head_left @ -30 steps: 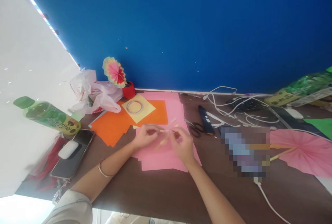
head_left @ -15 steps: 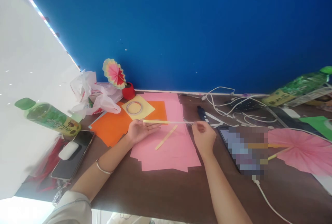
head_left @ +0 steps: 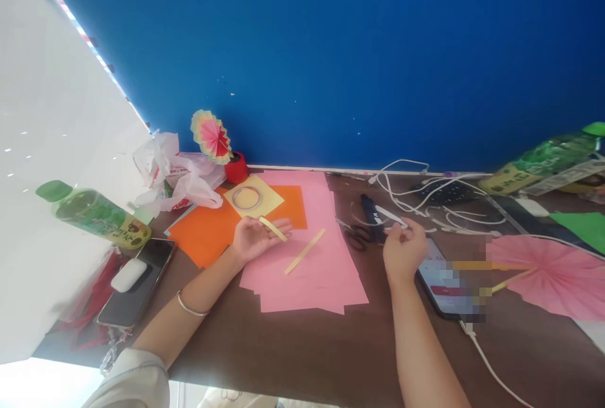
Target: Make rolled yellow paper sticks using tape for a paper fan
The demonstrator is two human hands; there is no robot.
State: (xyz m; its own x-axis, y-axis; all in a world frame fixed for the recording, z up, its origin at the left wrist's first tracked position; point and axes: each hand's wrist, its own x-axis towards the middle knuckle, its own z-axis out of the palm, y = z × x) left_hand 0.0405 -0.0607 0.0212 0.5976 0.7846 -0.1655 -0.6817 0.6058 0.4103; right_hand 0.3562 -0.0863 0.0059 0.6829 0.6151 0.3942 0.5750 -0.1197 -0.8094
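Note:
My left hand point(head_left: 258, 241) is turned palm up over the pink paper, its fingers stretched out and blurred. Its thumb holds a narrow yellow flat stick point(head_left: 273, 229) against the hand. A second yellow flat stick point(head_left: 305, 251) lies slantwise on the pink paper point(head_left: 307, 291). To the right, my right hand point(head_left: 405, 250) is raised beside a lit phone point(head_left: 437, 279), fingertips pinched together. A faint thin pale strip curves to the left of these fingers. Black scissors point(head_left: 357, 236) lie between the pink paper and the right hand.
A tape roll point(head_left: 246, 198) rests on yellow paper point(head_left: 231, 196), above orange paper point(head_left: 198, 234). Behind stands a red pot point(head_left: 236, 169) with a paper rosette point(head_left: 211, 137). Bottles point(head_left: 97, 214), white cables point(head_left: 401, 190) and a pink paper fan point(head_left: 553, 275) occupy the sides.
My right hand has moved right, away from the left hand. The pale strip stretched between them has come off the yellow stick, which now tilts down to the right. The scissors are uncovered.

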